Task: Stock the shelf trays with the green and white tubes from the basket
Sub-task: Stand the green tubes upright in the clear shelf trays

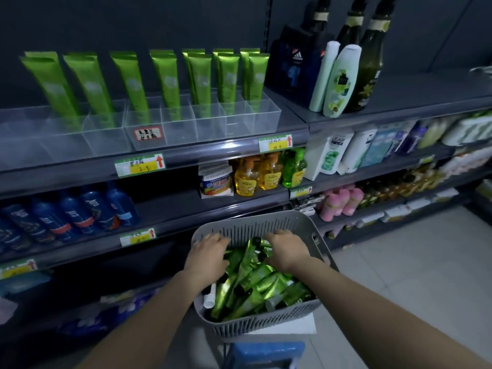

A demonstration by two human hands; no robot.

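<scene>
I have both hands down in the basket (314, 237), which sits just under them on a blue stand (266, 352), close enough to reach without bending further. The green tubes (255, 280) lie heaped every which way beneath and between my hands, caps pointing all ways, so I judge that each needs turning before it can stand. A white tube (209, 299) lies at the near edge, below my left wrist.

My left hand (206, 253) lies palm down over the far left of the heap, fingers bent. I cannot tell whether it pinches anything, since the palm hides what is under it. My right hand (288, 251) has fingers and thumb curled round a few green tubes by their dark-capped ends, a grip that would lift them out together.

The trays (186, 123) stand well above and beyond my left hand, on the top shelf. Their rear cells hold standing tubes (167, 81), cap down and upright so that the faces show; the cells nearer me look unfilled. I judge this the picking step, with most of the stocking not yet done.
</scene>
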